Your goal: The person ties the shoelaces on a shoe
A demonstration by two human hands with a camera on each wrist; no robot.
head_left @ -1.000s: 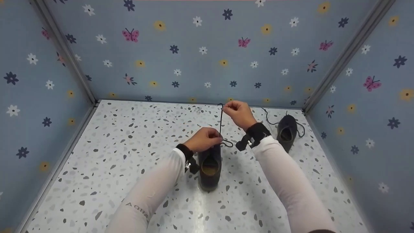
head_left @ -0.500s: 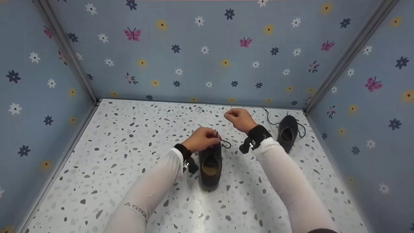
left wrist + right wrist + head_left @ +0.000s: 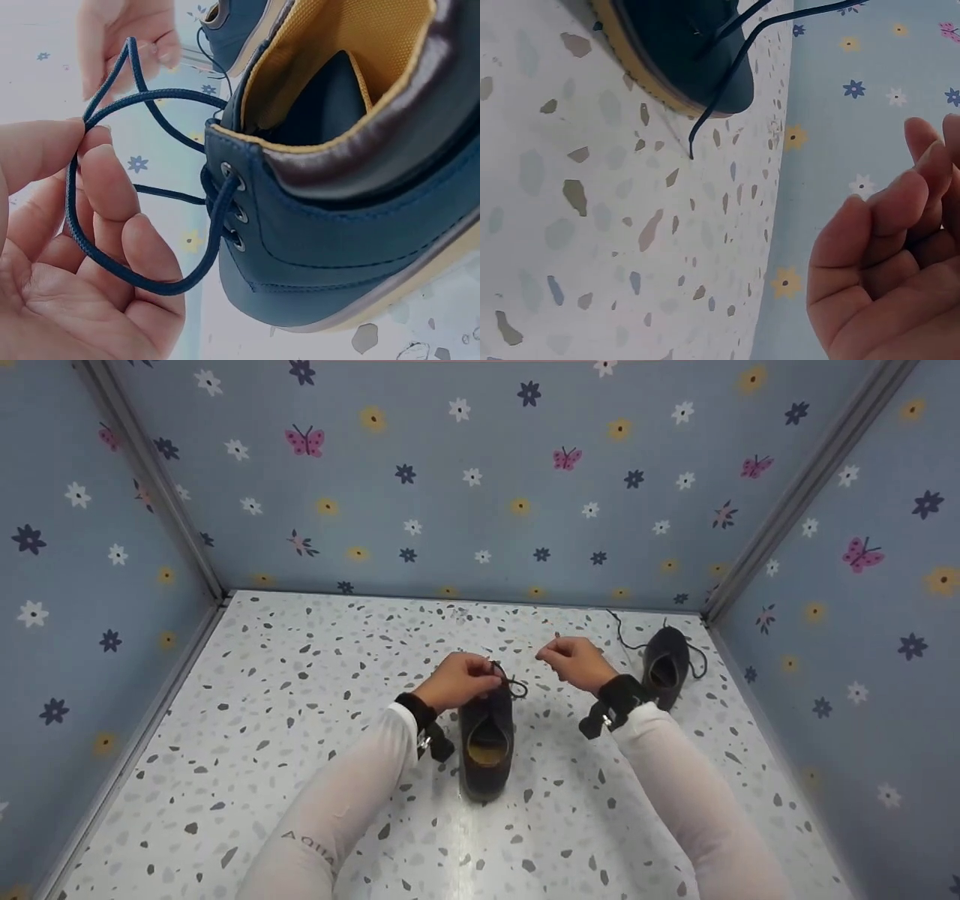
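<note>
Left hand (image 3: 455,681), 11 o'clock off nearer shoe (image 3: 480,786): pinches lace (image 3: 169,287) | right hand (image 3: 576,661), 2 o'clock: half-curled, nothing held | firm pinch advisable

A dark navy lace-up shoe (image 3: 671,45) is jutting in from the top edge, its tan sole (image 3: 640,79) resting on a speckled white surface (image 3: 615,195). A shoelace (image 3: 753,36) is running in from the upper right, crossing the toe and trailing past the sole, while a second strand (image 3: 742,18) is lying beside it. Well apart, the right hand (image 3: 896,259) is curling its fingers loosely in front of a pale blue wall (image 3: 810,180) patterned with flowers (image 3: 786,283).
</note>
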